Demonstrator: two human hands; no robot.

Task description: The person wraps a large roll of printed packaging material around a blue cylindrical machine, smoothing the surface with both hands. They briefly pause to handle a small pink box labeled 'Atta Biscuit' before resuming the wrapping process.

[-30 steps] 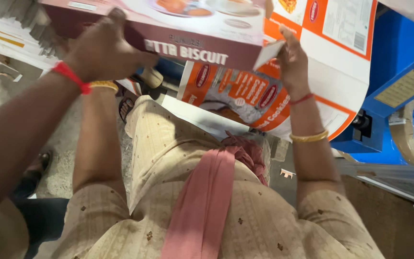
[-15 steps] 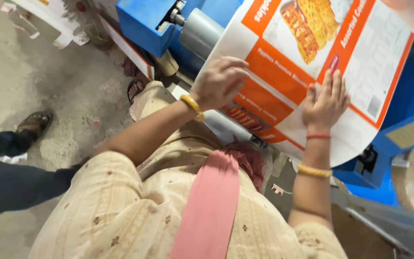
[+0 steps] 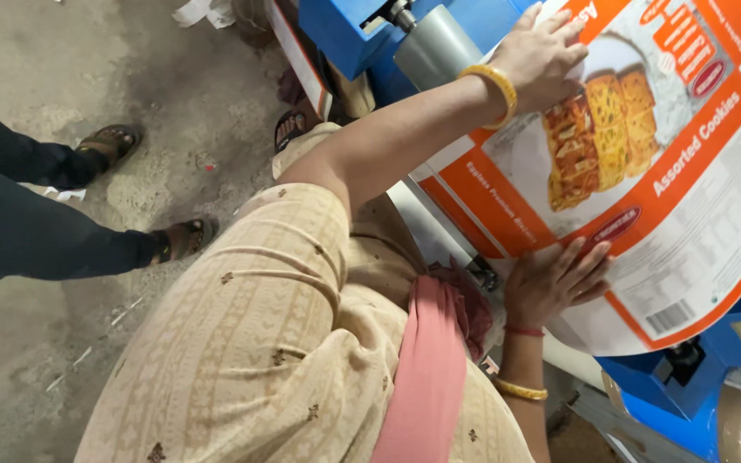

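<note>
Left hand (image 3: 545, 53) fingers spread flat, palm down, pressed onto upper part of printed carton sheet (image 3: 645, 180) — no pinch, nothing gripped. Right hand (image 3: 554, 283) fingers also splayed and flat, pressing lower edge of same sheet, thumb side toward body. Yellow bangle (image 3: 499, 86) on left wrist just below the sheet's top-left edge; red thread (image 3: 525, 330) and gold bangle (image 3: 521, 390) on right wrist, below the sheet. Sheet large, orange and white, biscuit photo in middle, curved and draped over blue machine (image 3: 353, 34), lying unfolded. Grey roller (image 3: 435, 47) just left of sheet, touching or nearly so — cannot tell. Beige patterned garment and pink scarf (image 3: 426, 369) below-left of sheet. Another person's dark trouser legs and sandalled feet (image 3: 182, 240) well left of sheet, on grey concrete floor (image 3: 130, 77).
</note>
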